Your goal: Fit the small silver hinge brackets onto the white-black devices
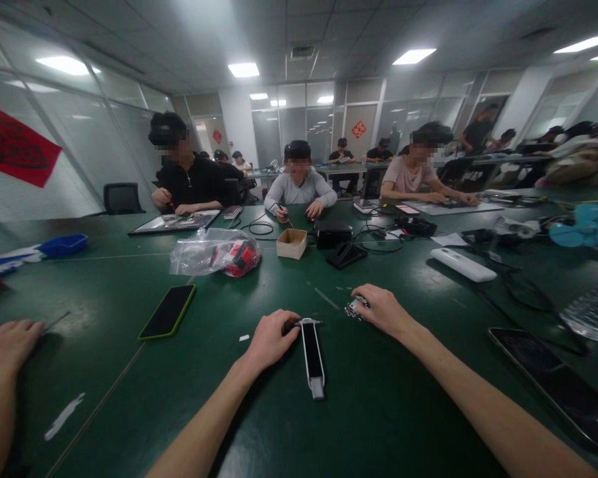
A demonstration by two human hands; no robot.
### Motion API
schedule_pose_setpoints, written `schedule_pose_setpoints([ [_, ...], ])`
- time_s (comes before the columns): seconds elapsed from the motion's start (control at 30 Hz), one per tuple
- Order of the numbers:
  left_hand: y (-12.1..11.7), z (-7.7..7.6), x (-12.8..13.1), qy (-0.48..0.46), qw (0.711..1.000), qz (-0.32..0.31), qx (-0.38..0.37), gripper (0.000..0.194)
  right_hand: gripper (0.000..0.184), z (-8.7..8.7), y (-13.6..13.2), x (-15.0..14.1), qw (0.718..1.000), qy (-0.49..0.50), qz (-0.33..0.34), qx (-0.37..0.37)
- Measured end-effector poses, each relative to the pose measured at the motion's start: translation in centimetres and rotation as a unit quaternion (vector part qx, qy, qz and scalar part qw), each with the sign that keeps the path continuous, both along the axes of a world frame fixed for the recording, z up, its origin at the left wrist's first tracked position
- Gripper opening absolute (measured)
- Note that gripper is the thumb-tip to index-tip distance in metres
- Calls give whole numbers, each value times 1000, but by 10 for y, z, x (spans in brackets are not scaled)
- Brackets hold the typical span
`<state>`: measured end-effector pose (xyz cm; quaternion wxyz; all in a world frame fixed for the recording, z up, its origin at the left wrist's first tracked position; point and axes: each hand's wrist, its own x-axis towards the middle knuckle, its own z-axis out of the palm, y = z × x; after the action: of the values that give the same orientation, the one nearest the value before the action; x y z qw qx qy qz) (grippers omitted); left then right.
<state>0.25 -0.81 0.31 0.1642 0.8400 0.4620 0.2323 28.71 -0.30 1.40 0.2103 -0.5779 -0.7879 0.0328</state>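
My left hand (273, 340) is closed around the dark handle of a screwdriver (290, 325). Its thin shaft points right across the top end of a slim, long device (313, 355) with a white frame and black face, lying on the green table. My right hand (383, 309) rests on the table to the right of the device, fingers closed on a small silvery metal part (355, 308); its exact kind is too small to tell. A small white scrap (244, 338) lies left of my left hand.
A green-edged phone (168, 312) lies left, near another person's hand (10, 338). Farther off are a clear plastic bag (194, 255), a small wooden box (292, 244) and a black stand (346, 255). Rightward lie a white case (462, 265), cables and a dark tablet (553, 382).
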Motion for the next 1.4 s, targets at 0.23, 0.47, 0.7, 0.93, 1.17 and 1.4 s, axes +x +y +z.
schedule_pose_setpoints([
  [0.23,-1,2,1,3,1000,-2,-3,22,18,8,1,30,997,-44,-60,-25],
  [0.47,-1,3,1,6,1000,0,-4,22,16,3,-2,16,997,-41,-21,-55],
  [0.7,-2,5,1,7,1000,2,-9,22,16,8,-5,14,999,-5,-21,-43],
  [0.93,-2,4,1,3,1000,2,-12,22,17,0,2,30,994,-13,-84,-62],
  [1.17,-1,3,1,-2,1000,-4,-10,22,22,-5,5,30,995,-6,-81,-64],
  [1.4,-1,3,1,-1,1000,-2,-13,22,27,-2,3,30,994,0,-78,-81],
])
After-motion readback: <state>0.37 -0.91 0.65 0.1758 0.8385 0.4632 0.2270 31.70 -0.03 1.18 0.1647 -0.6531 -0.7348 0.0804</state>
